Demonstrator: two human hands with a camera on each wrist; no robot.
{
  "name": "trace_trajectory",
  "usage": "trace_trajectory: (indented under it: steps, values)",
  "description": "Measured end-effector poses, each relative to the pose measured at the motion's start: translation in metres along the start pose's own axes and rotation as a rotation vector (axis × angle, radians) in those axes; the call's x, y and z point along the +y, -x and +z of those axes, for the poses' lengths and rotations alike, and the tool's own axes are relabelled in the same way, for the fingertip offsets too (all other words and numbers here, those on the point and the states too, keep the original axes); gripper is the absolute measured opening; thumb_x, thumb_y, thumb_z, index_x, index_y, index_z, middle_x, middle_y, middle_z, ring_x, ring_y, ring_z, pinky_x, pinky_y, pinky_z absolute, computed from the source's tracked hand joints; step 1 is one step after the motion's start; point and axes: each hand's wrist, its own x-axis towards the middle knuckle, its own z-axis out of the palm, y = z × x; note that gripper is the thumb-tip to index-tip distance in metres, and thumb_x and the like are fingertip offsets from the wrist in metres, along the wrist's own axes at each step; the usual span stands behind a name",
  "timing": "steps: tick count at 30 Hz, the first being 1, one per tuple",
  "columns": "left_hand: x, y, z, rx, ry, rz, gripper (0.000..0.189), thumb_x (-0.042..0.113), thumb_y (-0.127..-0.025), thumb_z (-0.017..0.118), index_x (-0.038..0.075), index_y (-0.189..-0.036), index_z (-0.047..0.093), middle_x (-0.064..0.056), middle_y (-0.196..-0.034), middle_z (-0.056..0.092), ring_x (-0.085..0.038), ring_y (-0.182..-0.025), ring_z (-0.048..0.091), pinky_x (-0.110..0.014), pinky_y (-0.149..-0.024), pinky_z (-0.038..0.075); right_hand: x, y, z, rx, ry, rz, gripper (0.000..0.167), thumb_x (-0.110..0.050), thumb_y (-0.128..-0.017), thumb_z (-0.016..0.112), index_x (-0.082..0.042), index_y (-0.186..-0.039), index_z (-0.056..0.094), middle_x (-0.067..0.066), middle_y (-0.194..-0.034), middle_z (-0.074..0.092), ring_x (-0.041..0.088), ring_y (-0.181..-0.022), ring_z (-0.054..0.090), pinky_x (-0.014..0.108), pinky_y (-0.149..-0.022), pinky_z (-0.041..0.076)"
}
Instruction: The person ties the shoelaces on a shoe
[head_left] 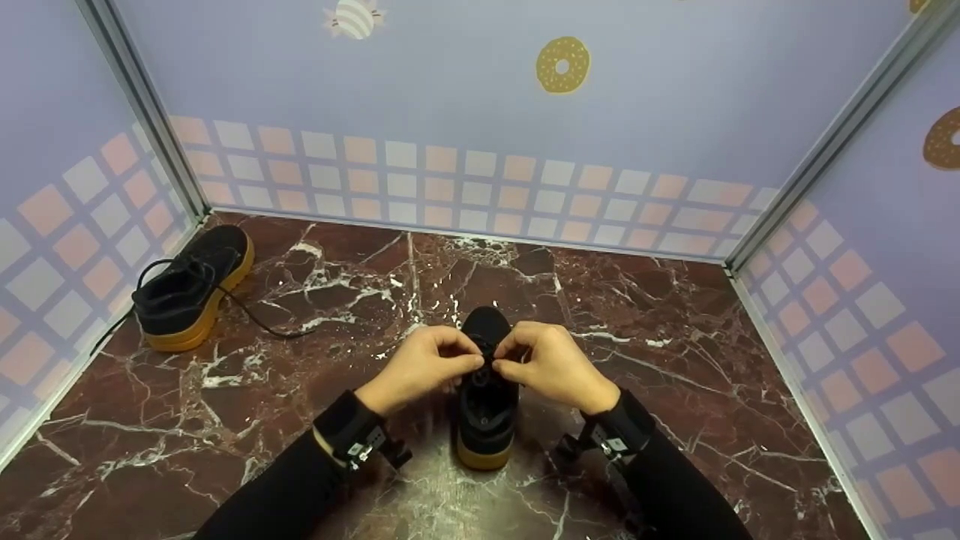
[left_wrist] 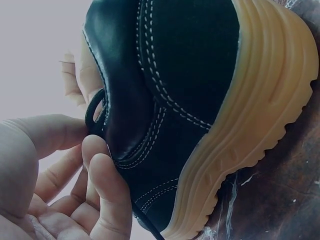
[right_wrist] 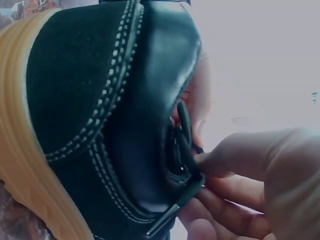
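Note:
A black shoe (head_left: 486, 444) with a yellow-brown sole stands upright on the floor between both hands, its toe pointing away from me. Over its tongue, my left hand (head_left: 421, 367) pinches a black shoelace between thumb and fingertips; a small loop of the shoelace (left_wrist: 92, 111) rises there in the left wrist view. From the other side my right hand (head_left: 561, 367) also pinches the lace (right_wrist: 186, 135), whose tip hangs down beside the shoe's collar in the right wrist view. The fingertips of both hands are close together. The exact knot is hidden by the fingers.
A second black shoe (head_left: 196, 289) with the same sole stands at the far left by the wall, its long lace (head_left: 259, 319) trailing onto the floor. The marbled dark red floor (head_left: 660, 420) is bounded by patterned panels (head_left: 480, 97) at the back and both sides.

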Motion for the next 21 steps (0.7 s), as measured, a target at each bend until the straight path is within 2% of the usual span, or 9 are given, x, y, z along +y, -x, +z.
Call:
trace_trajectory:
  steps: [10, 15, 18, 21]
  values:
    - [0.001, 0.001, -0.001, 0.002, -0.003, -0.023, 0.008, 0.013, -0.099, 0.084, 0.006, -0.103, 0.082, -0.001, -0.091, 0.077, -0.012, -0.064, 0.064, -0.025, -0.055, 0.055, -0.003, -0.001, 0.007, 0.06, -0.018, 0.035, 0.004, -0.007, -0.092, 0.08, -0.009, -0.093, 0.084, -0.003, -0.09, 0.077, 0.008, -0.073, 0.071, 0.027, -0.065, 0.062]
    - [0.001, 0.001, -0.001, -0.005, 0.001, -0.026, 0.009, 0.014, -0.099, 0.084, 0.006, -0.103, 0.082, -0.002, -0.091, 0.077, -0.013, -0.064, 0.064, -0.026, -0.056, 0.055, -0.003, -0.001, 0.011, 0.122, -0.018, 0.004, 0.006, -0.003, -0.091, 0.082, -0.009, -0.09, 0.084, -0.003, -0.087, 0.075, 0.009, -0.074, 0.07, 0.026, -0.065, 0.06]
    - [0.0, 0.0, -0.001, -0.009, 0.0, -0.01, 0.009, 0.014, -0.099, 0.084, 0.005, -0.103, 0.083, -0.001, -0.092, 0.077, -0.012, -0.064, 0.064, -0.025, -0.056, 0.055, -0.003, -0.001, 0.011, 0.132, -0.009, -0.01, 0.007, -0.003, -0.091, 0.084, -0.009, -0.091, 0.085, -0.004, -0.086, 0.072, 0.01, -0.075, 0.068, 0.026, -0.067, 0.06]
    - [-0.001, 0.0, -0.001, -0.008, -0.012, 0.021, 0.009, 0.013, -0.099, 0.084, 0.005, -0.104, 0.084, -0.002, -0.093, 0.077, -0.012, -0.066, 0.064, -0.023, -0.057, 0.055, -0.001, -0.001, 0.009, 0.102, -0.025, 0.014, 0.004, -0.006, -0.093, 0.086, -0.01, -0.095, 0.086, -0.007, -0.087, 0.07, 0.009, -0.078, 0.067, 0.026, -0.07, 0.058]
